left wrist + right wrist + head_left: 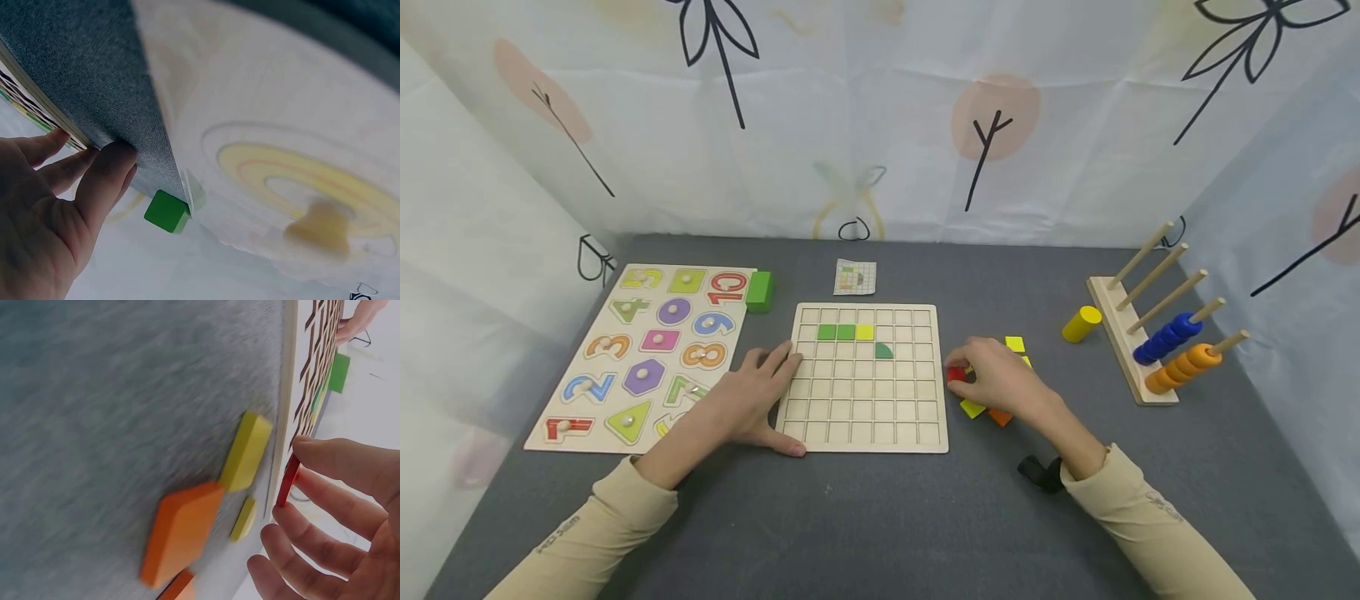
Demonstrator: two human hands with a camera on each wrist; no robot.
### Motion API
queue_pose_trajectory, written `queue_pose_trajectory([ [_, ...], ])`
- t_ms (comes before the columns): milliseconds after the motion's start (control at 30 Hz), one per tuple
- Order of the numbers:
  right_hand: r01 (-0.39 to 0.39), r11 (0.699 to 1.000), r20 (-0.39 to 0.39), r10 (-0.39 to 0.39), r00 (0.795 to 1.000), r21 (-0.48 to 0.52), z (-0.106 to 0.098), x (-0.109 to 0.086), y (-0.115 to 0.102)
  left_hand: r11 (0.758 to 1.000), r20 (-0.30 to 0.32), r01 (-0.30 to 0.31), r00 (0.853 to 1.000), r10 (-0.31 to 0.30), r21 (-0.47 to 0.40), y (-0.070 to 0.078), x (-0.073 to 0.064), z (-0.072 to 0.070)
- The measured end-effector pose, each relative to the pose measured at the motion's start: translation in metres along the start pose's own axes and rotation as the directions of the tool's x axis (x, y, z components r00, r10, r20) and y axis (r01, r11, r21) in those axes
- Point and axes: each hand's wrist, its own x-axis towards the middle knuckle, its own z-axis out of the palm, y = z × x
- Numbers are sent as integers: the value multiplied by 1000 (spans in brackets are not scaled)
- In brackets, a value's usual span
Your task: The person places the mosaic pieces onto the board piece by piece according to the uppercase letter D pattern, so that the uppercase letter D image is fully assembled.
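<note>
A wooden grid board (pixel 861 400) lies mid-table with two green squares (pixel 837 332), a yellow square (pixel 865 332) and a green quarter-circle (pixel 883 351) in its cells. My left hand (pixel 752 400) rests along the board's left edge, fingers and thumb spread against it. Just right of the board, my right hand (pixel 1000 379) pinches a red tile (pixel 289 479) between thumb and fingertips. Under and around that hand lie loose yellow tiles (pixel 247 452) and orange tiles (pixel 182 531), some hidden by it in the head view.
A peg puzzle (pixel 640 358) with numbers and shapes lies left, a green block (pixel 759 292) at its corner. Behind the board is a small pattern card (pixel 854 277). To the right stand a yellow cylinder (pixel 1081 324) and a peg stand (pixel 1131 342) with blue and orange rings.
</note>
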Motion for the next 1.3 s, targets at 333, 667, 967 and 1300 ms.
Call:
queue_pose_trajectory([
  [333,29,1000,5,-29,1000,9,6,19,-21,1000,-3,-4,1000,4,5,0,0,-1],
  [667,60,998,24,-60,998,20,19,39,-47,1000,2,-2,1000,2,15,-1,1,1],
  [967,97,995,19,-97,995,-6,29,54,-56,1000,0,-7,1000,7,14,0,1,1],
  [1300,95,995,18,-94,995,-42,31,59,-61,1000,-5,-2,1000,3,16,-1,0,0],
])
